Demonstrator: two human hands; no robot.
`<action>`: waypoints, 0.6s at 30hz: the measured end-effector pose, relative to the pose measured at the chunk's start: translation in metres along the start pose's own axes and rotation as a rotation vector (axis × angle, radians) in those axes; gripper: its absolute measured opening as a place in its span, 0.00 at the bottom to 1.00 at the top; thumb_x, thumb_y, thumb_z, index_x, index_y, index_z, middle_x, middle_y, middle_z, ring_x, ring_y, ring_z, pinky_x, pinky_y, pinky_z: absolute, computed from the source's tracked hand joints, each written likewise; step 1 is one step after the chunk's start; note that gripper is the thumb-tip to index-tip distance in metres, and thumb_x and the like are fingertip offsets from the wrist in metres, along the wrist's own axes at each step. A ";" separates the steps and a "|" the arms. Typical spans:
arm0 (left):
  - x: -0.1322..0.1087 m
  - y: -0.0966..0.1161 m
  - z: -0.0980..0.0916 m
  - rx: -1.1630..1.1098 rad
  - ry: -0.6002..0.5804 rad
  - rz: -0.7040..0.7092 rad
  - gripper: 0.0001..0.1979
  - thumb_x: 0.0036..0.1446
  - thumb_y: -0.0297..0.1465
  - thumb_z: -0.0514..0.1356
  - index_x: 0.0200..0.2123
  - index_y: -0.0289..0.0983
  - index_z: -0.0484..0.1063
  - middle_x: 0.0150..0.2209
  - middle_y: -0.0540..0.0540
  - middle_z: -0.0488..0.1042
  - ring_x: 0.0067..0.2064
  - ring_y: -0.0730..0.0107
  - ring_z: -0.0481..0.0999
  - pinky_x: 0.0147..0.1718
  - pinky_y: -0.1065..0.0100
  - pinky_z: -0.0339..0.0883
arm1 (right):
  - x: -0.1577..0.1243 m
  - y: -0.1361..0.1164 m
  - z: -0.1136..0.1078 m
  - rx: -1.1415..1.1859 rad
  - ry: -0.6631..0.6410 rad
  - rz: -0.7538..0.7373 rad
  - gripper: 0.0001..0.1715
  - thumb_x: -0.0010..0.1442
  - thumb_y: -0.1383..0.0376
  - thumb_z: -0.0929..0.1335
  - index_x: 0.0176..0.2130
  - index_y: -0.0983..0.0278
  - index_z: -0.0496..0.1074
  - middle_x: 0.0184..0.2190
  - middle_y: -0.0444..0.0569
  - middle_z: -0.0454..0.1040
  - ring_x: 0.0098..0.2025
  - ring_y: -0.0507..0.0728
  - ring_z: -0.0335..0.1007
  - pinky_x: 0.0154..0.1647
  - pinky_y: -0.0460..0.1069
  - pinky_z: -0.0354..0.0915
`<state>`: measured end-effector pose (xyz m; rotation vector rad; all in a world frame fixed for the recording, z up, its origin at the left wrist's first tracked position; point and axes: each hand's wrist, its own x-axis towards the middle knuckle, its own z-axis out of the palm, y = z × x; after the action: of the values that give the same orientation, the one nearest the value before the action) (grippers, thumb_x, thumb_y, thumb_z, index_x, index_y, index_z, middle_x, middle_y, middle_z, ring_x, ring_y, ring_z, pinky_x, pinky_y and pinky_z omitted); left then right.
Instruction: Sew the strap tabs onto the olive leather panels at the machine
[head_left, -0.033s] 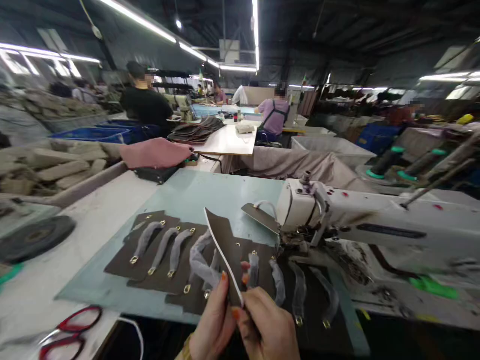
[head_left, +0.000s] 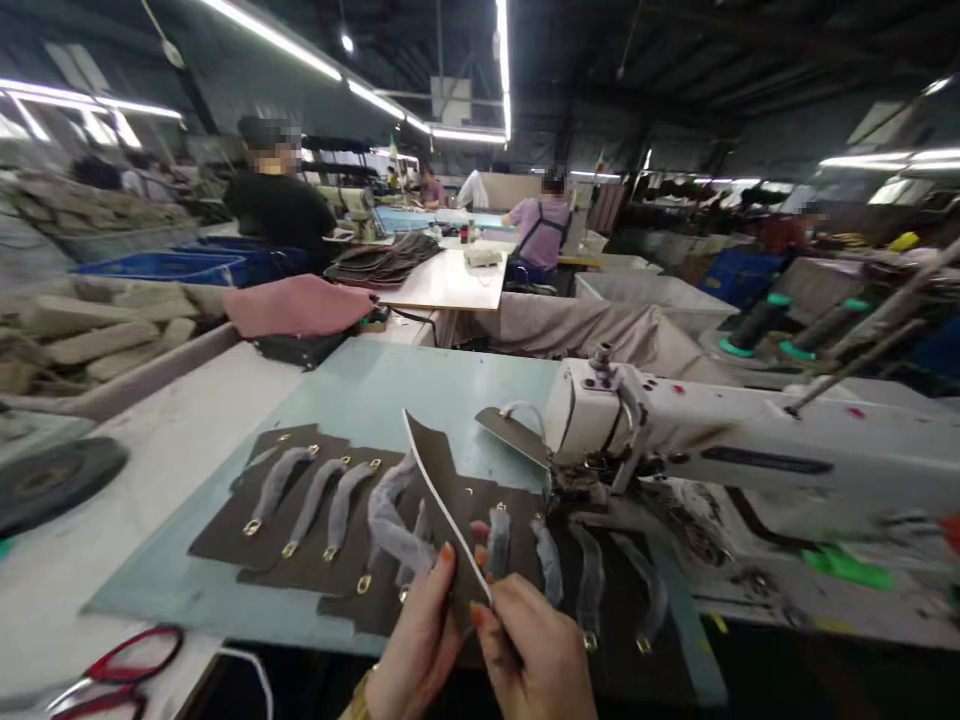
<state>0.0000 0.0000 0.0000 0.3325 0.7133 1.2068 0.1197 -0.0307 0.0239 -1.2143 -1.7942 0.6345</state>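
Both hands grip a dark brown panel (head_left: pixel 439 455) that stands tilted on edge, its pale cut edge facing me. My left hand (head_left: pixel 420 640) holds it from the left, thumb on the near face and some fingertips showing past the far side. My right hand (head_left: pixel 536 650) pinches its lower near corner between thumb and fingers. From the panel's left face hangs a handle (head_left: pixel 394 525) wrapped in cloudy film. Around it, similar brown panels (head_left: pixel 217 535) with film-wrapped handles and gold-coloured buckles lie overlapping in a row on the pale blue-green tabletop (head_left: pixel 157 580).
A white sewing machine (head_left: pixel 675 430) stands at the right, with another brown panel (head_left: pixel 517 438) beside its head. Red-handled scissors (head_left: pixel 124 660) lie front left. A pink piece (head_left: pixel 296 305) and a bin of beige pieces (head_left: pixel 176 375) are behind. Two people sit farther back.
The whole scene has shifted slightly to the left as the camera turned. Both hands keep their hold on the brown panel, with little visible movement.
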 end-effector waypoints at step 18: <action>0.139 -0.038 0.039 0.451 -0.043 -0.028 0.21 0.42 0.37 0.70 0.39 0.33 0.73 0.34 0.43 0.80 0.29 0.66 0.77 0.29 0.69 0.70 | 0.035 0.121 -0.020 0.356 0.253 0.617 0.24 0.64 0.55 0.63 0.23 0.65 0.74 0.21 0.47 0.77 0.33 0.56 0.73 0.37 0.45 0.62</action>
<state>0.0784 0.1217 -0.0387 0.7166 0.9484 1.0010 0.1898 0.0482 -0.0477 -1.5157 -1.0290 1.0417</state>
